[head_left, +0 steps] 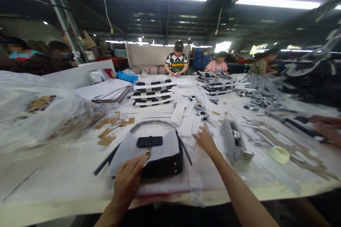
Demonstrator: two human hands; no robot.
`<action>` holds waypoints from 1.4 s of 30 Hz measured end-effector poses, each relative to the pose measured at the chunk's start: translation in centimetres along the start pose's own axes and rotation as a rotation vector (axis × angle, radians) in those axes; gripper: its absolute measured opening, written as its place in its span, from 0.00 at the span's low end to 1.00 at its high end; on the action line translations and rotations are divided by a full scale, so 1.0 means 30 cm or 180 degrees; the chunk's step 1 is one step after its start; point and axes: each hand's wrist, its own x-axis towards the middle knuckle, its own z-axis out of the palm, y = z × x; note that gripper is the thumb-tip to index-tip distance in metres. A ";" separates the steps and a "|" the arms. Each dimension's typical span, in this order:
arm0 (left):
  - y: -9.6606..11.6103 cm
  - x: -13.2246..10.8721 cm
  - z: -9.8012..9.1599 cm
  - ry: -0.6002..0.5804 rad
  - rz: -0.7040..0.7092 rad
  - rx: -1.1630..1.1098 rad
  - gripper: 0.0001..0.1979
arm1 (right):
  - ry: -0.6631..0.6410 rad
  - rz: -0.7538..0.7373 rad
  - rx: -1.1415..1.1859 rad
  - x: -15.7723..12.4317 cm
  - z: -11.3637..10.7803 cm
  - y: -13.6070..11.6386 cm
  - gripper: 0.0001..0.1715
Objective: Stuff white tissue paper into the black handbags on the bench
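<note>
The handbag (pixel 163 166), front already covered with white paper (pixel 128 149), was held down at the table (pixel 53 184) edge by the flat, opened left hand (pixel 128 181); loose paper sheets (pixel 186 125) were touched by the right hand (pixel 205 140), fingers apart.

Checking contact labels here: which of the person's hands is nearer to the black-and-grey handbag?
Left. The left hand rests on the handbag, at its near front edge; the right hand lies apart from it, off its right side, on the white sheets.
</note>
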 end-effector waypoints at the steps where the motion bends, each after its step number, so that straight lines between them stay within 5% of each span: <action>1: 0.000 -0.006 0.003 -0.0014 -0.0029 -0.0020 0.17 | 0.0025 0.0126 -0.0042 0.028 0.026 0.001 0.32; 5: -0.008 -0.032 0.015 -0.0145 -0.0095 -0.0095 0.18 | -0.0037 0.0581 -0.0021 0.090 0.073 -0.014 0.34; 13: -0.011 -0.051 0.042 0.0008 -0.0139 -0.0210 0.19 | -0.0230 0.0664 -0.0271 0.105 -0.010 0.002 0.12; 16: -0.013 -0.054 0.048 0.0074 -0.0141 -0.0227 0.19 | -0.0188 0.0888 -0.0306 0.109 -0.025 0.006 0.21; 20: -0.013 -0.053 0.042 0.0049 -0.0116 -0.0277 0.19 | -0.0239 0.1267 0.0145 0.134 -0.036 -0.013 0.30; 24: -0.001 -0.038 0.028 0.0115 -0.0217 -0.0331 0.19 | -0.0512 0.1448 0.1136 0.117 -0.088 -0.056 0.15; 27: 0.010 -0.030 0.024 0.0102 -0.0302 -0.0398 0.19 | -0.0755 0.1386 0.2032 -0.001 -0.127 -0.101 0.13; 30: 0.021 -0.035 0.029 0.0041 -0.0386 -0.0492 0.18 | -0.0916 0.1410 0.3113 -0.215 -0.128 -0.158 0.18; 34: 0.025 -0.036 0.016 -0.0321 -0.0537 -0.0584 0.18 | -0.1307 0.2322 0.4729 -0.539 -0.056 -0.255 0.25; 38: -0.023 0.042 -0.058 -0.1399 -0.0474 -0.0817 0.24 | -0.1566 0.2693 0.5042 -0.763 0.066 -0.379 0.23; 42: -0.087 0.219 -0.139 -0.2767 0.0076 -0.0881 0.32 | -0.1492 0.2799 0.5136 -0.839 0.194 -0.522 0.25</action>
